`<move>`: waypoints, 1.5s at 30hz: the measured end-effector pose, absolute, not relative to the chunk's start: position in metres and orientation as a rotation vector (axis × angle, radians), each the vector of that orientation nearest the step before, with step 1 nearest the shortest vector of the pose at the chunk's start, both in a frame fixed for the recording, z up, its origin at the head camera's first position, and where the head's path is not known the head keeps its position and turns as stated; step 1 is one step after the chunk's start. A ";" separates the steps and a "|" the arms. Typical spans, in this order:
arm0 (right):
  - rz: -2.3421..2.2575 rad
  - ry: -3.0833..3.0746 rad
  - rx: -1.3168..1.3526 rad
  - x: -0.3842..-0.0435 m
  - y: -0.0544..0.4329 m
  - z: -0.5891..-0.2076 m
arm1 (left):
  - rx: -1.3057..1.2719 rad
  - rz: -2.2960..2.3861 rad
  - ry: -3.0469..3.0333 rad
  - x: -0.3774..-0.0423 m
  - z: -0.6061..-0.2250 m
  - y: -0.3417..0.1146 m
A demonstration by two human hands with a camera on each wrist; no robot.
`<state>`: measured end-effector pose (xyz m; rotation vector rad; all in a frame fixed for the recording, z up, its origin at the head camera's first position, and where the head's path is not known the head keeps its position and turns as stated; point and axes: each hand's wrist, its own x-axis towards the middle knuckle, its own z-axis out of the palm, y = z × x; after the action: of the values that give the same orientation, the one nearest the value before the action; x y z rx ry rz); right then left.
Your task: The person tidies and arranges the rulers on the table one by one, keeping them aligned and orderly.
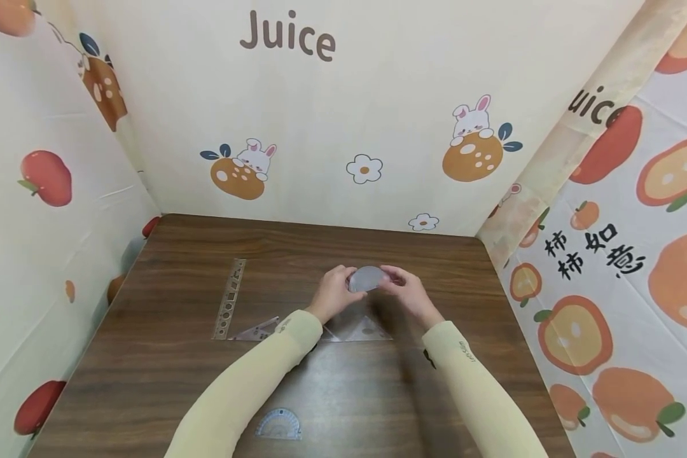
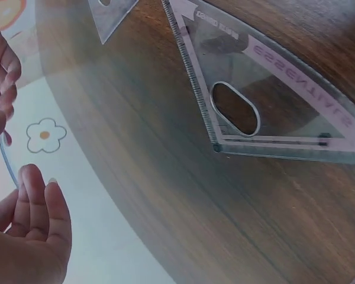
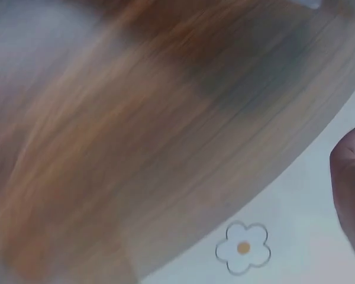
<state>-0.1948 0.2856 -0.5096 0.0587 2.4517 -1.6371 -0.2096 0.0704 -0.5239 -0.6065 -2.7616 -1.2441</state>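
Both hands hold a flat, rounded, greyish see-through piece (image 1: 366, 278) raised above the far middle of the table. My left hand (image 1: 336, 291) pinches its left end, and my right hand (image 1: 403, 289) pinches its right end. In the left wrist view, a thin bluish curved edge (image 2: 7, 163) shows between the hands; the piece's exact kind cannot be told. Below the hands lies a clear set square (image 1: 367, 329), its slot and ruled edge seen in the left wrist view. Only a bit of the right hand (image 3: 352, 183) appears in the right wrist view.
A clear stencil ruler (image 1: 229, 299) lies left on the brown wooden table (image 1: 166, 318), with another set square (image 1: 257, 332) beside it, partly behind the left sleeve. Nearer the front lies a small clear protractor (image 1: 279, 425). Printed cloth (image 1: 320, 114) hangs behind and at both sides.
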 end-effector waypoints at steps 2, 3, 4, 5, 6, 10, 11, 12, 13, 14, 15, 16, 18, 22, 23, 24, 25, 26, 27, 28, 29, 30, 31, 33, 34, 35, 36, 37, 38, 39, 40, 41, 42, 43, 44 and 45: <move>-1.518 2.518 -0.027 -0.192 0.293 -0.508 | -0.630 -1.230 -2.781 -0.210 -0.523 0.074; -1.462 2.555 -0.052 -0.190 0.296 -0.507 | -0.645 -1.221 -2.795 -0.210 -0.523 0.076; -1.417 2.582 -0.068 -0.189 0.299 -0.507 | -0.658 -1.212 -2.811 -0.211 -0.522 0.078; -1.379 2.607 -0.077 -0.188 0.302 -0.506 | -0.672 -1.202 -2.832 -0.211 -0.522 0.080; -1.362 2.625 -0.077 -0.186 0.305 -0.508 | -0.684 -1.197 -2.849 -0.211 -0.522 0.083; -1.296 2.695 -0.055 -0.184 0.320 -0.514 | -0.727 -1.183 -2.893 -0.211 -0.521 0.095; -1.286 2.709 -0.048 -0.184 0.323 -0.515 | -0.737 -1.185 -2.899 -0.211 -0.520 0.098; -1.280 2.722 -0.043 -0.183 0.326 -0.516 | -0.746 -1.185 -2.901 -0.212 -0.520 0.102; -1.273 2.735 -0.042 -0.182 0.329 -0.516 | -0.757 -1.186 -2.903 -0.212 -0.520 0.105; -1.265 2.745 -0.039 -0.181 0.332 -0.517 | -0.767 -1.184 -2.905 -0.212 -0.520 0.108; -1.260 2.753 -0.032 -0.180 0.335 -0.518 | -0.778 -1.187 -2.908 -0.212 -0.521 0.112; -1.262 2.758 -0.023 -0.179 0.338 -0.519 | -0.790 -1.183 -2.916 -0.212 -0.522 0.115; -1.261 2.764 0.004 -0.175 0.344 -0.523 | -0.813 -1.167 -2.936 -0.211 -0.524 0.122; -1.244 2.771 0.049 -0.166 0.356 -0.533 | -0.880 -1.120 -2.974 -0.208 -0.530 0.134; -1.235 2.770 0.060 -0.164 0.359 -0.536 | -0.900 -1.095 -2.982 -0.208 -0.532 0.137; -1.227 2.770 0.069 -0.162 0.362 -0.539 | -0.921 -1.076 -2.987 -0.207 -0.534 0.140; -1.217 2.769 0.077 -0.159 0.364 -0.541 | -0.938 -1.058 -2.996 -0.206 -0.536 0.142; -1.212 2.765 0.089 -0.157 0.366 -0.544 | -0.955 -1.042 -3.007 -0.205 -0.538 0.144; -1.200 2.764 0.102 -0.155 0.369 -0.547 | -0.973 -1.019 -3.014 -0.204 -0.540 0.146; -1.189 2.763 0.109 -0.152 0.371 -0.550 | -0.989 -0.995 -3.019 -0.203 -0.542 0.148; -1.176 2.765 0.116 -0.150 0.372 -0.552 | -1.005 -0.976 -3.022 -0.203 -0.544 0.150; -1.171 2.764 0.123 -0.148 0.374 -0.555 | -1.015 -0.965 -3.028 -0.202 -0.547 0.151; -1.161 2.767 0.127 -0.146 0.376 -0.557 | -1.026 -0.952 -3.032 -0.201 -0.548 0.153; -1.149 2.776 0.135 -0.142 0.380 -0.561 | -1.045 -0.923 -3.035 -0.200 -0.551 0.155; -1.149 2.779 0.140 -0.140 0.381 -0.563 | -1.051 -0.913 -3.037 -0.199 -0.553 0.156; -1.143 2.787 0.139 -0.139 0.383 -0.566 | -1.058 -0.905 -3.040 -0.198 -0.554 0.158; -1.140 2.798 0.131 -0.137 0.385 -0.568 | -1.066 -0.896 -3.042 -0.197 -0.556 0.159; -1.130 2.813 0.124 -0.135 0.386 -0.571 | -1.076 -0.883 -3.044 -0.196 -0.557 0.160; -1.126 2.824 0.120 -0.133 0.388 -0.573 | -1.087 -0.874 -3.045 -0.195 -0.559 0.161; -1.112 2.839 0.111 -0.131 0.389 -0.575 | -1.099 -0.865 -3.049 -0.194 -0.560 0.162; -1.098 2.856 0.100 -0.129 0.390 -0.577 | -1.111 -0.856 -3.051 -0.193 -0.562 0.163; -1.084 2.874 0.090 -0.127 0.391 -0.578 | -1.122 -0.854 -3.057 -0.192 -0.563 0.164; -1.076 2.885 0.087 -0.125 0.391 -0.579 | -1.130 -0.858 -3.063 -0.191 -0.564 0.165; -1.066 2.896 0.090 -0.123 0.392 -0.580 | -1.138 -0.859 -3.070 -0.191 -0.566 0.166; -1.056 2.907 0.091 -0.121 0.392 -0.581 | -1.144 -0.868 -3.077 -0.190 -0.567 0.167; -1.037 2.918 0.096 -0.119 0.393 -0.581 | -1.148 -0.876 -3.084 -0.189 -0.568 0.168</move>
<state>-0.1194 0.3926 -0.5812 0.0961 2.9185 -1.0373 -0.1892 0.1682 -0.5678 -1.1480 -3.0843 -0.8759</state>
